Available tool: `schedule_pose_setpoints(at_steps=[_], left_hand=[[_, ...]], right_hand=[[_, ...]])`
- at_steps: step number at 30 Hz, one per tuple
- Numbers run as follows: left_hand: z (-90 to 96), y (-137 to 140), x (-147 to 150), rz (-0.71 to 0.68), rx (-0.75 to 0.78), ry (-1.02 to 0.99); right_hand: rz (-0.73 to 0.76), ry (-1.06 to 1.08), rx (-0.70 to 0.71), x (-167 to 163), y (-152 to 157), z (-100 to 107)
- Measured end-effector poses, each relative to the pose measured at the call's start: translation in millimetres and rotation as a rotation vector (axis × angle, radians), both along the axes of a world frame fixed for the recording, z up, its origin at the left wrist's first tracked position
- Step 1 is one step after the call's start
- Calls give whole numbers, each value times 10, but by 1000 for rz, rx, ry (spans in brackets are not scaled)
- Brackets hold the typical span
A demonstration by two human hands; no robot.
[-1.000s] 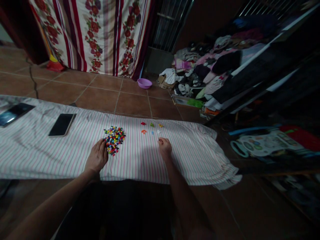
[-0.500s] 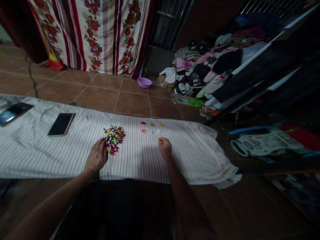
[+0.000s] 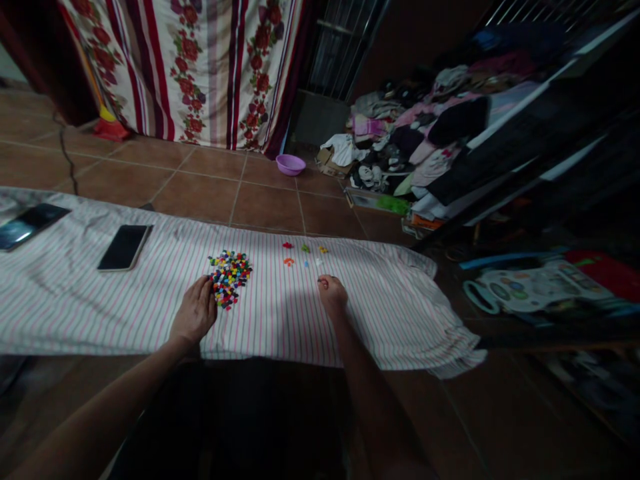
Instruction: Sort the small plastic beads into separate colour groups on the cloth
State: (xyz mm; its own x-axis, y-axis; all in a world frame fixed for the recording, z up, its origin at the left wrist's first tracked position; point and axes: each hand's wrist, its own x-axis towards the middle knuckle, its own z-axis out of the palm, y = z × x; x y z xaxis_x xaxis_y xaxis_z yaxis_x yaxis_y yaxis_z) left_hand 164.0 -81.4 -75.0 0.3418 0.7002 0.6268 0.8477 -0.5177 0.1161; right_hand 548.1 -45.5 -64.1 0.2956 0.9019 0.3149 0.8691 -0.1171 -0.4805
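six colour groups [image 3: 305, 248] of tiny blocky pieces and one mixed pile [image 3: 233, 272] lie on wrinkled striped cloth [image 3: 125, 307]. left hand [image 3: 194, 312], fingers straight, edges the pile; right hand [image 3: 333, 293] curls; whether either pinches, i cannot tell.

Toward the far edge of the striped cloth [image 3: 390, 307], small sorted pieces [image 3: 305, 249] in 6 colours lay in 2 rows. The right hand [image 3: 334, 293], fingers curled, was just beside the white ones. The left hand [image 3: 194, 312] rested extended fingers against the mixed pile [image 3: 231, 275]; 2 phones [image 3: 125, 248] lay toward the left end.
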Motion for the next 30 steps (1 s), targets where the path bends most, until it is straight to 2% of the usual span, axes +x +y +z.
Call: schedule_pose_setpoints(at_steps=[7,14,24,30], left_hand=[[-24,13,1,25,-52,-84],[-27,7,-3,7,-41,-62],[-12,-2,7,16,-53,-29],[-27,2,2,11,-33,-45]], right_hand=[[-4,20,11,21,17,-32],[-14,133,-7,79,15,-19],[22,141,25,72,-10,7],[34,190,-10,97,-14,-9]])
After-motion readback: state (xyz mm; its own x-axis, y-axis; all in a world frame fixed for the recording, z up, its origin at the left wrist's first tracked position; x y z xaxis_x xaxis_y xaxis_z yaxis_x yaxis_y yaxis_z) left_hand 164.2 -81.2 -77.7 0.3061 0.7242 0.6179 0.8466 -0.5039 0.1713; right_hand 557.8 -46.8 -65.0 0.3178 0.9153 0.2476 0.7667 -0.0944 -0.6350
